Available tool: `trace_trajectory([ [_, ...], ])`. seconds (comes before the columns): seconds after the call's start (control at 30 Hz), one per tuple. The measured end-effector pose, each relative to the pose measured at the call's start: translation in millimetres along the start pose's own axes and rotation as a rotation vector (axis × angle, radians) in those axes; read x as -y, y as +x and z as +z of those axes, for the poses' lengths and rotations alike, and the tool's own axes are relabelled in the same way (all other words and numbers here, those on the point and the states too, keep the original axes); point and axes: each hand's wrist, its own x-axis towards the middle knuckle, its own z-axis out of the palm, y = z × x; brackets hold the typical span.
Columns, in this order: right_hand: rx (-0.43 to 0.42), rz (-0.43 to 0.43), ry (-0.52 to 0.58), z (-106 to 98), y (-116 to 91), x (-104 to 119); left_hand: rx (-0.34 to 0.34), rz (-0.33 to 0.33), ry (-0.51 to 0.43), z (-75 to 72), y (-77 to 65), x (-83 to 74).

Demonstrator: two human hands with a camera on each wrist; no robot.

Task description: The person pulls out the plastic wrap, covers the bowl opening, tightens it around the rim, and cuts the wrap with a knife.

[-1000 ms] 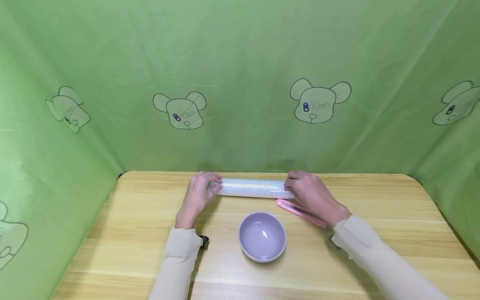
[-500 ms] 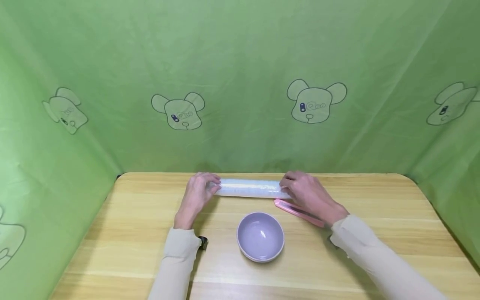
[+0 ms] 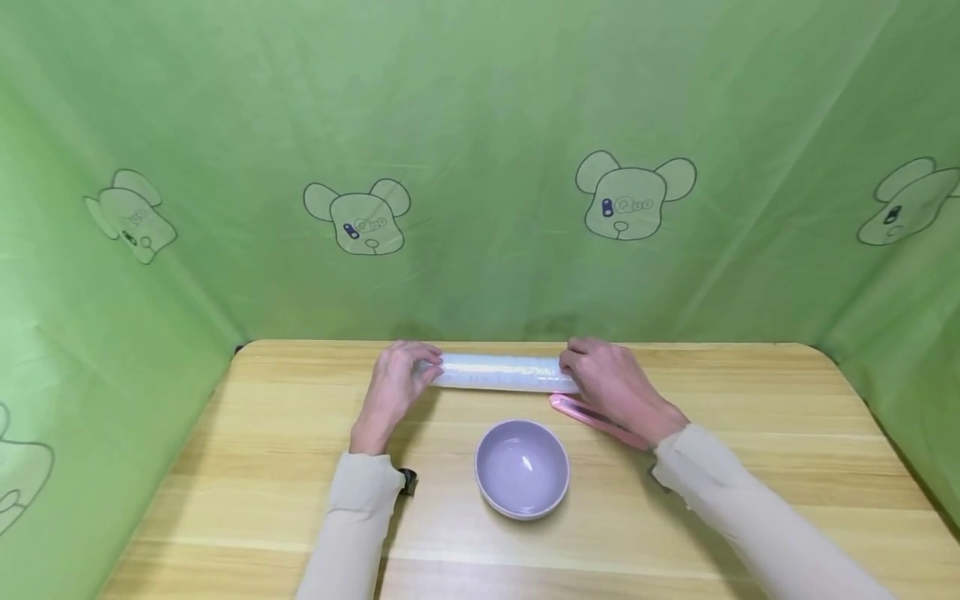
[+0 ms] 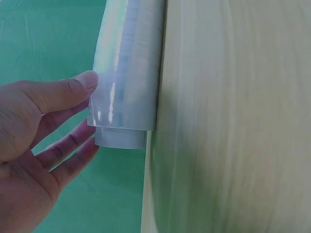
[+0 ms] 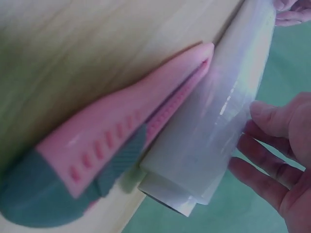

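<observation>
Cutter's (image 5: 97, 160) teal end, perhaps grip, right-wrist only.

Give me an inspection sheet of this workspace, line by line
Surface: wooden table, pale grain, rounded corners.
Job's things: roll of clear film lying crosswise near the far edge; its core shows at both ends.
Clutter: lilac bowl, upright; pink cutter with a teal end, lying against the roll.
Grippers: left hand grips the roll's left end; right hand holds its right end.
Cables: nothing seen.
Surroundings: green cloth printed with cartoon bears, on three sides.
</observation>
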Motion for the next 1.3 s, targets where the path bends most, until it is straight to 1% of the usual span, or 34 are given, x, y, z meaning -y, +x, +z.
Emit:
trace_trajectory([
  [0.1,-0.005,0.013,0.004,1,-5,-3,-0.004,0.006,-0.007,4.3,1.4,-0.7],
  [0.3,-0.029,0.054,0.081,5,-16,-12,0.012,-0.005,-0.018,12.0,1.1,-0.9],
  [0.37,-0.032,0.056,0.073,4,-19,-12,0.017,-0.004,-0.018,13.9,1.5,-2.3],
  [0.53,-0.056,0.039,0.011,5,-22,-14,0.009,0.015,-0.019,19.5,4.6,-6.5],
  [0.6,-0.053,0.045,0.013,4,-24,-16,0.006,0.022,-0.019,22.1,5.5,-7.9],
  [0.67,-0.034,0.077,0.051,1,-27,-19,0.006,0.026,-0.019,24.7,6.0,-9.2],
  [0.77,0.009,0.189,0.225,-7,-33,-28,0.023,0.021,-0.017,27.0,6.1,-10.6],
  [0.83,0.01,0.259,0.339,-16,-38,-37,0.04,0.001,-0.019,25.8,5.3,-11.0],
  [0.9,-0.02,0.3,0.415,-26,-43,-45,0.054,-0.02,-0.016,21.9,4.5,-10.5],
  [1.03,-0.073,0.293,0.419,-37,-50,-59,0.07,-0.072,-0.033,8.9,1.5,-6.7],
  [1.13,-0.045,0.288,0.424,-36,-53,-63,0.074,-0.107,-0.07,-0.5,-1.3,-2.2],
  [1.2,-0.021,0.286,0.437,-33,-55,-64,0.067,-0.119,-0.095,-3.8,-2.1,0.6],
  [1.3,0.007,0.288,0.429,-30,-60,-64,0.04,-0.111,-0.102,-1.3,-0.2,1.1],
])
